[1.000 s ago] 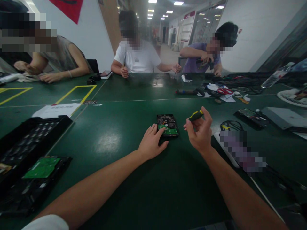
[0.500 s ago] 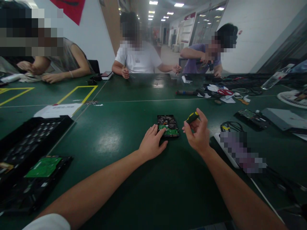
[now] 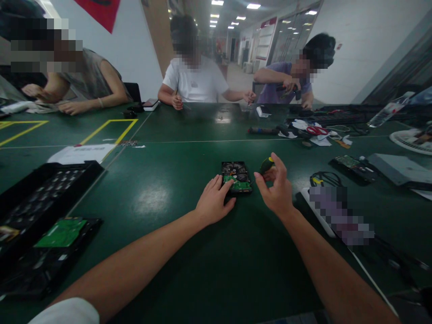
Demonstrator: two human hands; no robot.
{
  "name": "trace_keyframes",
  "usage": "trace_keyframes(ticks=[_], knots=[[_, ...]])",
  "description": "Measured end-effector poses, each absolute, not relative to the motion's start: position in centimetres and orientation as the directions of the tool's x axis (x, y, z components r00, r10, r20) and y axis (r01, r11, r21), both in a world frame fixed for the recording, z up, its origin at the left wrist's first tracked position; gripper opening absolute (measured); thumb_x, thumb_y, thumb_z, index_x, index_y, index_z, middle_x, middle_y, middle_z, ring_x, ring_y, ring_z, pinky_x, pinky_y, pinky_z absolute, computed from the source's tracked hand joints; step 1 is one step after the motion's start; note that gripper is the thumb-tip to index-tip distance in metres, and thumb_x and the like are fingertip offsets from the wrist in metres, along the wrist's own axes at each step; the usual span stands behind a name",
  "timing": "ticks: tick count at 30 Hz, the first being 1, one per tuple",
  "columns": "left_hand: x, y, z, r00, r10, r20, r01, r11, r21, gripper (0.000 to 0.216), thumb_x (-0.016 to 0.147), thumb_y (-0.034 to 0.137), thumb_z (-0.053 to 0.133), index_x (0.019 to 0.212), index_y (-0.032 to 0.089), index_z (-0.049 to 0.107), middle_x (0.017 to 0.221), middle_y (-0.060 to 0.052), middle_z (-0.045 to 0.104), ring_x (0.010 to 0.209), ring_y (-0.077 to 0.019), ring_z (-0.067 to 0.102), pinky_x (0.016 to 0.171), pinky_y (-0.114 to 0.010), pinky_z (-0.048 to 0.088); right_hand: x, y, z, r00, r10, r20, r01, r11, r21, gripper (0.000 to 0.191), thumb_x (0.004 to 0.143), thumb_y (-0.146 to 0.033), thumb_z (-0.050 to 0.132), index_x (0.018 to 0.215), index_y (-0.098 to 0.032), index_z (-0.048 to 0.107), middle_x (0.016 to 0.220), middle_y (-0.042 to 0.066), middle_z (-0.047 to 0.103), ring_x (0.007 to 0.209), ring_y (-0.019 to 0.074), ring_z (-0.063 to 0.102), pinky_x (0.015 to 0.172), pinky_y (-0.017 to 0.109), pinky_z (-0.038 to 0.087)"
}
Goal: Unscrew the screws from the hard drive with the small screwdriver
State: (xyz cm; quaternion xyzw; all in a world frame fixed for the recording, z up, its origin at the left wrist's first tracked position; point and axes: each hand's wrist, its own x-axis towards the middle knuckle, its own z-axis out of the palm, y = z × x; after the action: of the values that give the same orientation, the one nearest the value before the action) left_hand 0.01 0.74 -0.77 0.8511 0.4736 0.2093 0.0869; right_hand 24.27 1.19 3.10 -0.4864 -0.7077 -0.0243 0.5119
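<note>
A hard drive (image 3: 235,170) lies flat on the green table, its green circuit board (image 3: 243,185) facing up at the near end. My left hand (image 3: 213,202) rests against its left side with the fingers spread; the index finger lies on the board and the thumb is off the near edge. Just right of the drive, my right hand (image 3: 277,189) pinches a screwdriver (image 3: 266,165) by its black-and-yellow handle between thumb and fingers. The shaft and tip of the screwdriver cannot be made out. The right hand is apart from the drive.
At left stand a black tray (image 3: 50,184) and a larger drive unit with a green board (image 3: 62,233). On the right are a phone-like device (image 3: 326,216), another drive (image 3: 354,167) and a grey box (image 3: 400,168). Three people sit across the table (image 3: 189,135).
My right hand has shifted slightly left, and the screwdriver in it has turned more upright. My left hand and the hard drive have stayed in place.
</note>
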Motion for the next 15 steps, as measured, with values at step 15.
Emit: trace_keyframes(ticks=[15], knots=[[-0.03, 0.69, -0.83, 0.462, 0.842, 0.280, 0.760, -0.538, 0.364, 0.065, 0.102, 0.046, 0.062, 0.160, 0.019, 0.049, 0.170, -0.021, 0.041, 0.162, -0.0405, 0.032, 0.127, -0.060, 0.036, 23.90, 1.20, 2.94, -0.028, 0.604, 0.797, 0.696, 0.584, -0.418, 0.068, 0.103, -0.031, 0.064, 0.165, -0.031, 0.035, 0.144, 0.013, 0.068, 0.099, 0.0244, 0.079, 0.089, 0.048, 0.071]])
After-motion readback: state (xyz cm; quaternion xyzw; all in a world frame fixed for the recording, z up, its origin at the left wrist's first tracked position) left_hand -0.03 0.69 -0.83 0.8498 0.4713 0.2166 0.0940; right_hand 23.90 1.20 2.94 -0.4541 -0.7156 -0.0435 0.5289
